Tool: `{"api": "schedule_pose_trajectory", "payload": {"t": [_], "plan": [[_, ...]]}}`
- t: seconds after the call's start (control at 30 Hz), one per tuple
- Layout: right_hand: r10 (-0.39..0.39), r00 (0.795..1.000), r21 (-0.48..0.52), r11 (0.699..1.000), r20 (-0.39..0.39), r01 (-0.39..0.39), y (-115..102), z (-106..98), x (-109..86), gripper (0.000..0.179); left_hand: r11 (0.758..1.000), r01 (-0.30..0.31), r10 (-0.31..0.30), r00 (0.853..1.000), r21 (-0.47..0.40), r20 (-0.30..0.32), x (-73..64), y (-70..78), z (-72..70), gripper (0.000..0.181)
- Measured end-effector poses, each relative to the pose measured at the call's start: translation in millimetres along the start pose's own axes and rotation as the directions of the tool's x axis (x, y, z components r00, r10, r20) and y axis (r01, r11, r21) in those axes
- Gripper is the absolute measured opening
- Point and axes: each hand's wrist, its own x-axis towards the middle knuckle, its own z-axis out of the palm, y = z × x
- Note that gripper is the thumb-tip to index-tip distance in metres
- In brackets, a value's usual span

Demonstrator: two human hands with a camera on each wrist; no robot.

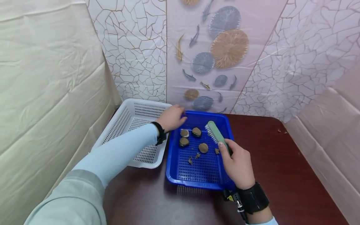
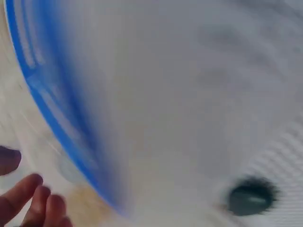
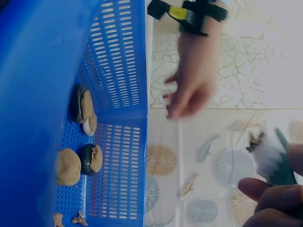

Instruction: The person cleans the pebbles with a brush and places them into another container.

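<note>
My left hand (image 1: 172, 118) hangs over the border between the white basket and the blue basket (image 1: 194, 183). Its fingers are loosely bent and hold nothing, as the left wrist view also shows. My right hand (image 1: 239, 164) grips a green-backed scrubbing brush (image 1: 216, 132) above the blue basket's right side, white bristles facing left. Inside the blue basket lie several rounded stones coated on top with brown clay-like dirt, among them a dark one (image 1: 197, 132) and one with a white side (image 1: 184, 133). Crumbled brown bits (image 1: 197, 155) are scattered beside them.
The white basket (image 1: 146, 102) stands left of the blue one, partly covered by my left arm. A dark, smooth object (image 2: 251, 197) sits by its perforated wall in the left wrist view. Small crumbs (image 1: 282, 131) lie on the brown table (image 1: 277, 162) at right. Draped walls enclose the table.
</note>
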Motion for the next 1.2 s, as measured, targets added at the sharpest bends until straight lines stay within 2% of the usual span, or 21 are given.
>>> {"api": "schedule_pose_trajectory", "payload": {"t": [0.03,0.1,0.17,0.23,0.37,0.43,0.53,0.6,0.63,0.7,0.8,0.87,0.97,1.0,1.03,1.13,1.2], "plan": [[0.0,1.0,0.005,1.0,-0.023,0.0,1,-1,-0.9,0.037,0.998,-0.064,0.064,0.998,0.023,0.027,1.6,13.8,-0.7,0.024],[-0.002,0.998,0.013,1.0,-0.066,0.002,1,-3,-2.2,0.037,0.986,-0.16,0.156,0.984,0.045,0.088,5.2,41.2,0.2,0.021],[-0.008,0.995,0.016,1.0,-0.097,0.01,1,-5,-2.9,0.034,0.97,-0.231,0.219,0.965,0.073,0.144,10.1,64.2,7.1,0.02],[-0.007,0.995,0.017,1.0,-0.099,0.009,1,-6,-3.2,0.034,0.958,-0.269,0.247,0.949,0.098,0.193,15.2,83.2,17.2,0.021],[0.007,0.997,0.018,1.0,-0.077,-0.005,2,-8,-5.0,0.036,0.948,-0.28,0.228,0.929,0.153,0.29,22.1,106.3,41.6,0.024],[0.014,0.997,0.018,1.0,-0.072,-0.013,3,-8,-6.3,0.036,0.95,-0.272,0.202,0.911,0.156,0.359,21.4,112.7,50.2,0.025],[0.018,0.997,0.019,1.0,-0.073,-0.016,4,-7,-7.6,0.035,0.956,-0.251,0.158,0.874,0.15,0.46,17.8,117.1,61.0,0.038],[0.016,0.997,0.024,1.0,-0.074,-0.014,5,-6,-8.0,0.035,0.957,-0.247,0.14,0.852,0.151,0.504,13.8,117.4,67.6,0.05],[0.016,0.997,0.027,1.0,-0.072,-0.014,5,-6,-8.1,0.035,0.955,-0.251,0.137,0.847,0.16,0.513,11.6,117.4,70.4,0.054],[0.014,0.998,0.029,1.0,-0.068,-0.012,4,-5,-8.1,0.035,0.952,-0.246,0.122,0.849,0.18,0.514,7.4,117.3,76.4,0.058],[0.014,0.998,0.034,0.999,-0.063,-0.012,4,-5,-8.4,0.036,0.941,-0.252,0.115,0.866,0.227,0.486,2.9,117.9,85.7,0.055],[0.013,0.998,0.037,0.999,-0.056,-0.011,4,-4,-8.7,0.037,0.931,-0.252,0.104,0.877,0.265,0.469,1.7,118.6,91.2,0.046],[0.008,0.999,0.033,0.999,-0.054,-0.006,5,-4,-9.4,0.037,0.924,-0.251,0.096,0.884,0.29,0.457,1.4,118.8,96.9,0.034],[0.007,0.998,0.031,1.0,-0.055,-0.005,5,-4,-9.6,0.037,0.928,-0.246,0.096,0.884,0.28,0.457,1.9,117.9,98.2,0.032],[0.005,0.998,0.028,1.0,-0.055,-0.004,6,-4,-9.9,0.036,0.938,-0.232,0.099,0.891,0.256,0.442,7.2,110.9,111.0,0.03],[0.007,0.998,0.019,1.0,-0.056,-0.006,8,-6,-10.5,0.035,0.977,-0.161,0.088,0.904,0.141,0.419,11.7,104.2,110.9,0.031],[0.01,0.999,0.018,1.0,-0.052,-0.01,10,-7,-11.2,0.035,0.996,-0.088,0.08,0.913,0.002,0.401,15.1,97.9,104.4,0.028]]}}
